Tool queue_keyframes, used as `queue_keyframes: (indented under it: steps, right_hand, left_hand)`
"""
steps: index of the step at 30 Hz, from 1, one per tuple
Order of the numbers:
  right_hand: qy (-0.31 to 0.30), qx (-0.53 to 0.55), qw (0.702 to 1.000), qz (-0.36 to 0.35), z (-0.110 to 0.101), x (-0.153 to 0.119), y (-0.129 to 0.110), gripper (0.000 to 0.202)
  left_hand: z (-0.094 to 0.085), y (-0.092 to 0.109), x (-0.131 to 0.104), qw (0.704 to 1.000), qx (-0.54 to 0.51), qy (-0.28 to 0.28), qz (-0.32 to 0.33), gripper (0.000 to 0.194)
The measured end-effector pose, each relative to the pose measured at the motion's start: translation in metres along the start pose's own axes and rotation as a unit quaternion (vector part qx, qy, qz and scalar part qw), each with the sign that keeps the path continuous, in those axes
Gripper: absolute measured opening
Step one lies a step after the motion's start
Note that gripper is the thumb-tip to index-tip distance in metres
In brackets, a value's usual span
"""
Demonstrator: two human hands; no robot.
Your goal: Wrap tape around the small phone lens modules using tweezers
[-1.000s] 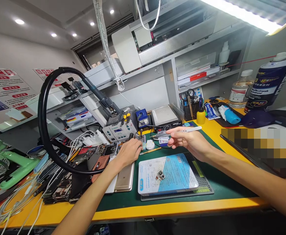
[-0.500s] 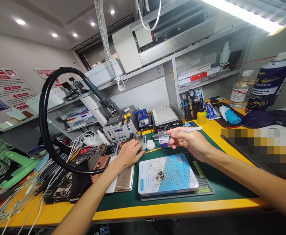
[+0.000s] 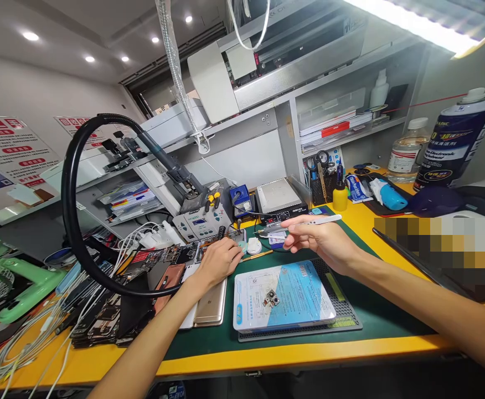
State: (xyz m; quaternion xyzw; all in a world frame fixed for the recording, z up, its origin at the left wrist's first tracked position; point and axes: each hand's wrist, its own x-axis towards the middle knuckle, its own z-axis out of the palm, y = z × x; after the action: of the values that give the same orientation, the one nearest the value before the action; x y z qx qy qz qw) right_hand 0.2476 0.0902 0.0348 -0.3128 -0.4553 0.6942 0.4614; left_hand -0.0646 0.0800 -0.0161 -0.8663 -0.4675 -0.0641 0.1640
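Observation:
My right hand (image 3: 319, 238) is closed in a pen grip on slim white tweezers (image 3: 328, 220). Their rear end points right, and the front reaches left over the back of the green mat. My left hand (image 3: 221, 257) is palm down with bent fingers, beside a small round white container (image 3: 254, 246). A pale green piece (image 3: 241, 245) shows at its fingertips; whatever lies under them is hidden. In front of both hands, a phone camera module (image 3: 271, 297) lies on a blue and white flat box (image 3: 288, 293). A gold phone (image 3: 210, 305) lies below my left wrist.
Stacked phone parts (image 3: 113, 316) and white cables (image 3: 22, 343) crowd the left. A thick black hose (image 3: 66, 221) arches above them. Behind stand a grey rework station (image 3: 203, 221) and a yellow bottle (image 3: 340, 199). A spray can (image 3: 454, 144) stands at the right.
The view has shifted very slightly. Both hands keep nearly the same positions, and the camera module stays on the box.

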Motion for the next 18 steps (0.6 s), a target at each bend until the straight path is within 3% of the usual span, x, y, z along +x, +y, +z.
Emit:
queue_keyframes:
  steps: [18]
  right_hand:
    - [-0.005, -0.028, 1.000, 0.009, -0.002, 0.002, 0.002, 0.012]
  left_hand:
    - [0.003, -0.013, -0.010, 0.995, -0.005, 0.065, 0.078, 0.025]
